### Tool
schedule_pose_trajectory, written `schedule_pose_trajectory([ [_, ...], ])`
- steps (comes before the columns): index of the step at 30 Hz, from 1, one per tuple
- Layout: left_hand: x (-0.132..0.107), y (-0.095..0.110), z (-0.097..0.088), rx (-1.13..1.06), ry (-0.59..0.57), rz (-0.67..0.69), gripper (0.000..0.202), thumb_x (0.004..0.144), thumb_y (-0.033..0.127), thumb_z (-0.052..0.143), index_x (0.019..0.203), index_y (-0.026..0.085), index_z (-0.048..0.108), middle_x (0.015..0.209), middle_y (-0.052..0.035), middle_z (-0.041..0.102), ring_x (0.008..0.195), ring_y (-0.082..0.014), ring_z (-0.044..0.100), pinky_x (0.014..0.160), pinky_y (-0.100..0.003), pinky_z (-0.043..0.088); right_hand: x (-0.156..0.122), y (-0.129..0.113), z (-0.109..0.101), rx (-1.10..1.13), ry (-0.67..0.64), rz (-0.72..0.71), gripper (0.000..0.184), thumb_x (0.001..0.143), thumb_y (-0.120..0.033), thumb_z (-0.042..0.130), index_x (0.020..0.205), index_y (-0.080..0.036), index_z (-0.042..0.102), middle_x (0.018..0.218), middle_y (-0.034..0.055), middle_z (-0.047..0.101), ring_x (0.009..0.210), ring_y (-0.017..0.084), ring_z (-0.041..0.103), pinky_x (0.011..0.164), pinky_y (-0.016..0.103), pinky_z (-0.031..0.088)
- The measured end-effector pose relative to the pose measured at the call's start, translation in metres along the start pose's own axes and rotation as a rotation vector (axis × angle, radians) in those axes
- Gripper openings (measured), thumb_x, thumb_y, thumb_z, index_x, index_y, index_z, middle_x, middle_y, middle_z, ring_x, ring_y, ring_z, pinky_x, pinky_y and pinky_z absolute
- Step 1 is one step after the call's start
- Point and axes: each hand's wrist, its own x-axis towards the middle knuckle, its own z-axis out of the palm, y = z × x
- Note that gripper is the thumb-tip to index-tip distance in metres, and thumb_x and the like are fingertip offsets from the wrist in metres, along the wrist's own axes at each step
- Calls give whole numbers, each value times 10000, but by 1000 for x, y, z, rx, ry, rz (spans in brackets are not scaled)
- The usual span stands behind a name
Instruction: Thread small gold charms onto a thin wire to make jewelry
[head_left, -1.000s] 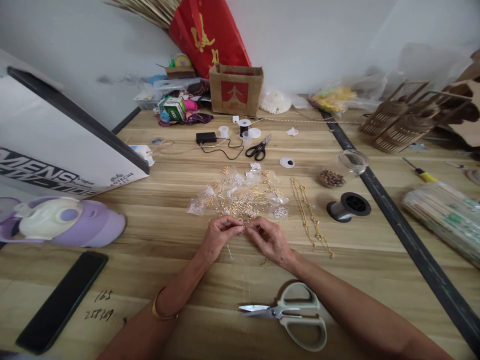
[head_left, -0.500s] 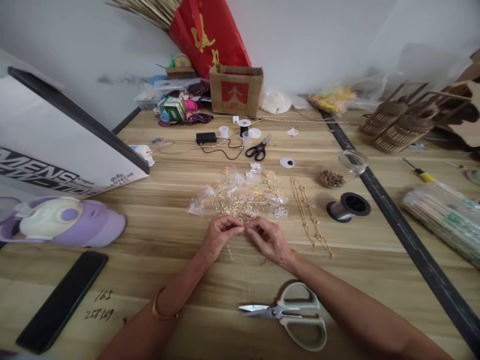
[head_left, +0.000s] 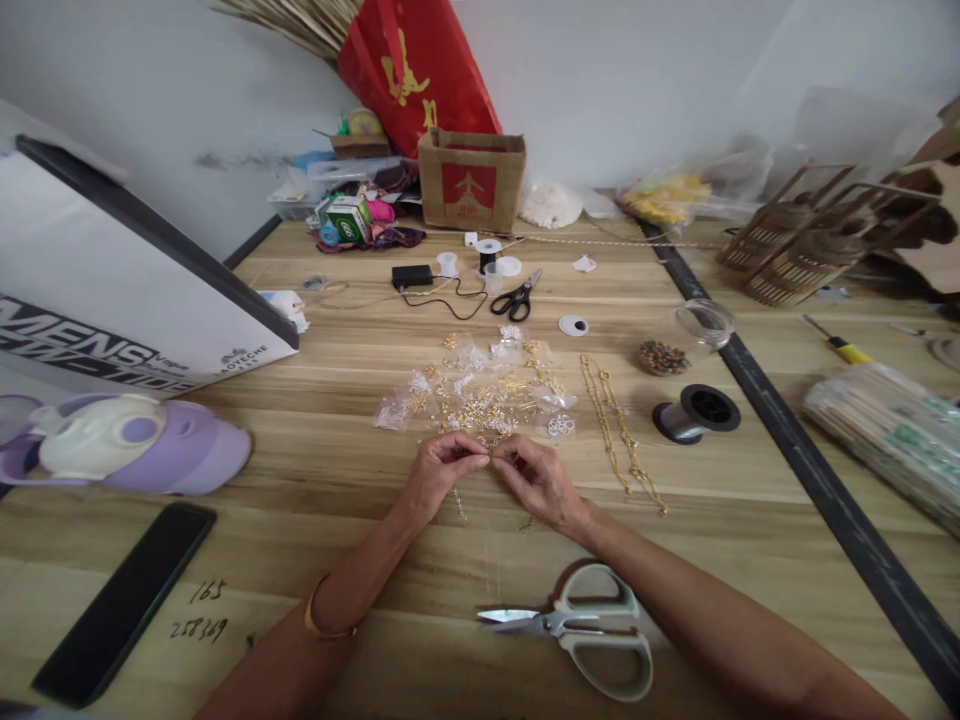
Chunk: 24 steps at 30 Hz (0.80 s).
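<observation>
My left hand (head_left: pixel 439 474) and my right hand (head_left: pixel 536 480) meet fingertip to fingertip over the wooden table (head_left: pixel 315 470). Both are pinched shut on a tiny piece I cannot make out. A thin beaded strand (head_left: pixel 459 505) hangs down from the pinch onto the wood. Just beyond my fingers lies a heap of small gold and silver jewellery parts in clear bags (head_left: pixel 480 392). A gold chain (head_left: pixel 619 435) lies stretched out to the right of my right hand.
White-handled scissors (head_left: pixel 581 628) lie near my right forearm. A grey wire spool (head_left: pixel 694 413), a bead dish (head_left: pixel 664 356), black scissors (head_left: pixel 516 297) and a phone (head_left: pixel 124 600) sit around. A purple cap (head_left: pixel 120 445) and white box (head_left: pixel 112 290) stand left.
</observation>
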Motion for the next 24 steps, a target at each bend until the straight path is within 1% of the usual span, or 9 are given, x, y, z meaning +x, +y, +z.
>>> schedule_pose_trajectory([
  [7,0,-1,-1,20,22,-12,122,594,215,780,658,158,693,678,-7,652,659,-132,576,643,-230,441,0,0,0,-2,-8,5,116,894,-257,496,856,-183,577,692,14,563,602,121,516,557,235,416],
  [13,0,-2,-1,28,28,-24,141,591,219,783,674,156,688,664,0,649,628,-120,563,612,-218,426,0,0,0,-10,-13,15,119,888,-253,511,849,-178,593,681,12,576,590,116,518,550,229,412],
  [19,0,-1,0,36,40,-1,120,610,224,766,659,158,679,664,-4,641,649,-128,560,638,-228,433,1,-1,0,-21,-12,29,144,880,-278,537,861,-179,639,665,10,613,565,112,526,545,221,422],
  [24,1,1,1,30,61,24,110,617,217,758,650,160,670,645,4,629,638,-123,549,641,-228,427,1,-2,-1,-19,-23,28,173,895,-276,509,894,-178,651,707,27,651,591,122,561,572,226,449],
])
